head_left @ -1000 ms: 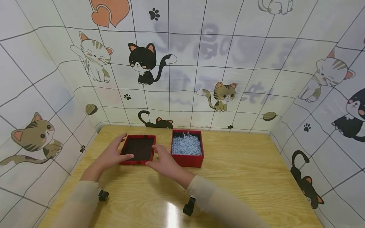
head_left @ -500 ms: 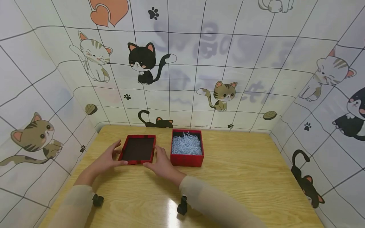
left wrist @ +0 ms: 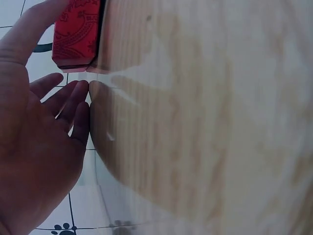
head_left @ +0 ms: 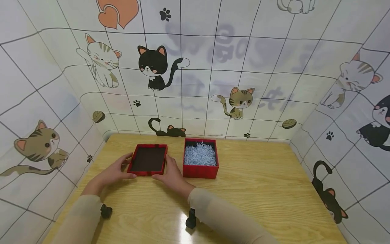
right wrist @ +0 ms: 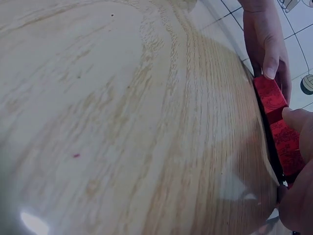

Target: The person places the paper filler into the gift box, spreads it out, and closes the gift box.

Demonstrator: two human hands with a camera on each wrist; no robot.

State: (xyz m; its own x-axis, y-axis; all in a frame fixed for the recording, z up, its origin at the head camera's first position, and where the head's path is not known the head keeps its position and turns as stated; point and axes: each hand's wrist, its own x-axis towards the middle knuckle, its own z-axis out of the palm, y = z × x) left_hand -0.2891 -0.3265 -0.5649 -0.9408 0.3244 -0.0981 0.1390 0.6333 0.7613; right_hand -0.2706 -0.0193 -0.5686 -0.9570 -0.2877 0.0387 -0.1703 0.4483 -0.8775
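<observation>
Yellow wood-grain table: left hand has slid to the near-left corner of the square, red, cardboard-like lid, grip unclear; right hand pinches, presumably steadying it.

On the wooden table I observe a shallow red lid, dark inside up; left hand at its near left corner, right hand at its near right; alongside, a red box holds pale-blue shreds
</observation>
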